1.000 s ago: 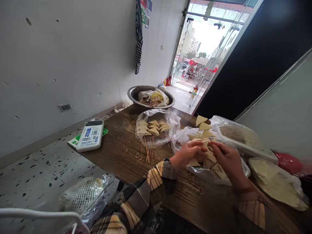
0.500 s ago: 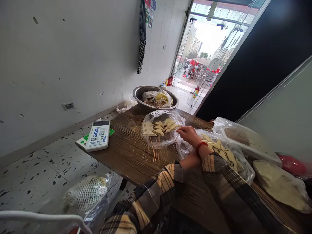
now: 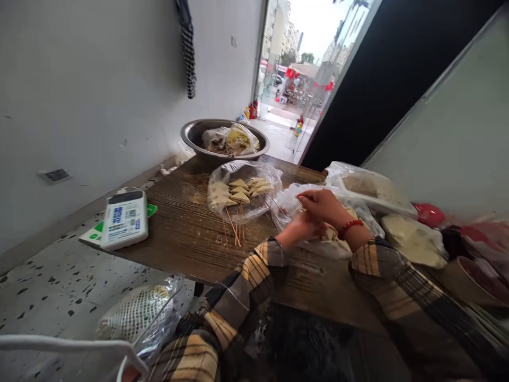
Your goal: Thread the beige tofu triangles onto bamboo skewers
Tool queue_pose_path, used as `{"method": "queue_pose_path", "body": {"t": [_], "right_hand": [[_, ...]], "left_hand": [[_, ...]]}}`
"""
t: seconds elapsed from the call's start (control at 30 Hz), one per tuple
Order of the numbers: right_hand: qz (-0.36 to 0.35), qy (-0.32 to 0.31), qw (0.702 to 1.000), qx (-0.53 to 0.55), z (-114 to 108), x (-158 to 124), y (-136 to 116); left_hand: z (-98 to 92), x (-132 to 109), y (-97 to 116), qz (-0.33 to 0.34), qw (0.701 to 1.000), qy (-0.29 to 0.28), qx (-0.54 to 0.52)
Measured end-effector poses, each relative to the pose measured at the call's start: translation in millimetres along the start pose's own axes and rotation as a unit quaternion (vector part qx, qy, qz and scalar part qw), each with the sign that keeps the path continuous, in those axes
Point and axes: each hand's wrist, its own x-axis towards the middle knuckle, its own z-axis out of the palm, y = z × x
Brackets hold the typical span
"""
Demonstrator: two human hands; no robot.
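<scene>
My right hand, with a red bead bracelet at the wrist, has its fingers pinched together; what they hold, if anything, is hidden. Just below and left of it, my left hand is smeared by motion, its fingers partly behind the right. Both are above a clear plastic bag of pale triangular pieces, mostly covered by my hands. To the left, another clear bag holds skewered pale triangles, like tofu slices. Their thin wooden sticks point toward me over the table.
A metal basin with bagged food stands at the far end. A white payment device lies at the left edge. Along the right are a translucent tub, a bag of pale food and a brown bowl. A netted bundle is below left.
My right hand has drawn back from the skewered triangles to the bag on the right. My left hand now shows beside it. The view has swung right.
</scene>
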Motion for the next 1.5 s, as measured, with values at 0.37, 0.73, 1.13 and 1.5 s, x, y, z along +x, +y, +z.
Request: {"method": "queue_pose_path", "body": {"t": [0.37, 0.73, 1.13, 1.5], "right_hand": [[0.147, 0.027, 0.986, 0.079, -22.7, -139.0, 69.2], [0.205, 0.050, 0.976, -0.054, 5.1, -242.0, 131.9], [0.270, 0.146, 0.947, -0.096, 30.5, -237.9, 212.6], [0.181, 0.212, 0.960, -0.034, 48.6, -246.8, 222.7]], "left_hand": [[-9.7, 1.0, 5.9, -0.001, 0.999, -0.038, -0.032], [-12.3, 4.5, 6.0, 0.021, 0.999, -0.050, 0.002], [-17.8, 5.9, 5.6, 0.025, 0.998, -0.054, 0.032], [-22.2, 2.9, 1.7, 0.001, 0.999, -0.035, 0.024]]}}
